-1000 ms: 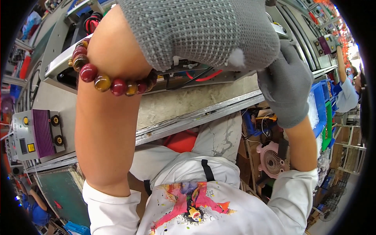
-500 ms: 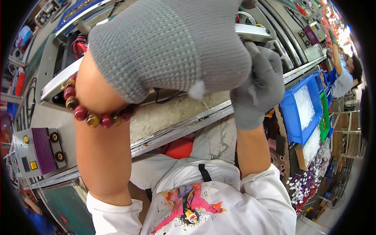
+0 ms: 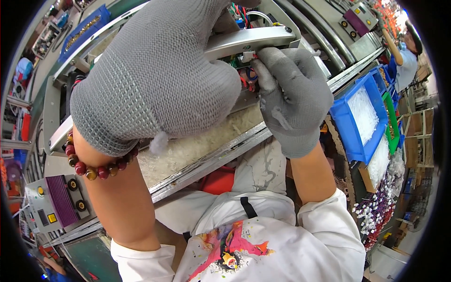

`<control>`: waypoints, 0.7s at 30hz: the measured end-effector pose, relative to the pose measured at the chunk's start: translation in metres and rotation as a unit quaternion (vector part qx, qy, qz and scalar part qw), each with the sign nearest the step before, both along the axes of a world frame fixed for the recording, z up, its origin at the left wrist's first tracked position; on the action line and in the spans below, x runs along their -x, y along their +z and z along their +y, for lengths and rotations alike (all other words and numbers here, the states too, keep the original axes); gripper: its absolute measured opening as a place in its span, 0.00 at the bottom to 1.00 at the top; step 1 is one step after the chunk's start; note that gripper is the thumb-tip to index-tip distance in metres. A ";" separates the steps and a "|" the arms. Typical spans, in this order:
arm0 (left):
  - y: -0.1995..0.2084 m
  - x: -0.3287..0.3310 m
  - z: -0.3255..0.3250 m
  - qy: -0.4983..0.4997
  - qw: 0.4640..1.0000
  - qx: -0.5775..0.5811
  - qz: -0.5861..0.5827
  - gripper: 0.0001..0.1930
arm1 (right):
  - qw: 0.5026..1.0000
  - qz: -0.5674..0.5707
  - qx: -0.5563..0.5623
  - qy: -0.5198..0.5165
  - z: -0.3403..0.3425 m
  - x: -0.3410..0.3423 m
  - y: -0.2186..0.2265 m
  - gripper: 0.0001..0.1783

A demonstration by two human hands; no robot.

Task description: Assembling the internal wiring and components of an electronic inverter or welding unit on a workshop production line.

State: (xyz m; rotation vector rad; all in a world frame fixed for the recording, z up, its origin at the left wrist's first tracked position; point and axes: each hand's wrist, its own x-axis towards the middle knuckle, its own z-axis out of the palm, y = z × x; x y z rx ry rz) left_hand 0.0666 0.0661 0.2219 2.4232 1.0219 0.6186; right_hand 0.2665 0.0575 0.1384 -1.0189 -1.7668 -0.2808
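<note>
My left hand (image 3: 164, 75), in a grey knitted glove, reaches over a silver metal frame bar (image 3: 253, 40) of an open housing. Its thumb side lies in front of the bar; most of its fingers are hidden behind the glove and the bar. Just below the bar's right part, my right hand (image 3: 296, 89), also gloved in grey, is closed in a pinch at a small white wire connector (image 3: 249, 57). Red and dark wires (image 3: 249, 79) hang under the connector. More coloured wires (image 3: 240, 16) show inside the housing behind the bar.
At right stand a blue bin (image 3: 357, 124) of clear plastic pieces and a green bin (image 3: 391, 123). Metal rollers (image 3: 324, 28) run beyond the housing. A purple-and-grey box (image 3: 58, 202) sits at left, another (image 3: 359, 19) far right. A person (image 3: 406, 61) works at right.
The view has shifted. My left hand sits lower and farther left, uncovering the frame bar and wires. My right hand's fingertips and the white connector now show below the bar.
</note>
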 end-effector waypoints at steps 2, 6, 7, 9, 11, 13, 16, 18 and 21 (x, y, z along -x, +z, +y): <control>-0.001 0.000 0.002 0.000 1.000 0.001 0.001 0.27 | 0.999 -0.034 0.040 0.004 -0.005 -0.004 0.006 0.11; -0.001 0.000 0.002 0.010 1.000 0.000 0.007 0.27 | 0.978 -0.207 0.026 -0.020 -0.015 -0.011 0.018 0.11; -0.001 0.000 0.002 0.014 1.000 -0.002 0.011 0.27 | 0.966 -0.254 0.010 -0.040 -0.015 -0.012 0.020 0.10; -0.002 -0.002 0.002 0.036 0.999 -0.023 0.027 0.27 | 0.946 -0.314 -0.020 -0.083 -0.013 -0.011 0.022 0.08; -0.002 -0.005 0.004 0.079 0.993 -0.056 0.065 0.27 | 0.945 -0.314 -0.062 -0.065 -0.005 -0.011 0.021 0.05; -0.001 -0.009 0.006 0.116 0.985 -0.085 0.096 0.26 | 0.948 -0.299 -0.106 -0.032 0.004 -0.011 0.019 0.03; 0.005 -0.011 0.002 0.077 0.994 -0.068 0.038 0.28 | 0.938 -0.313 -0.149 -0.004 0.013 -0.015 0.015 0.03; 0.014 -0.008 -0.003 0.022 0.999 0.021 -0.038 0.29 | 0.932 -0.330 -0.152 0.014 0.014 -0.013 0.014 0.05; 0.019 -0.001 -0.003 -0.039 0.979 0.140 -0.144 0.32 | 0.949 -0.310 -0.052 0.023 0.007 0.000 0.014 0.06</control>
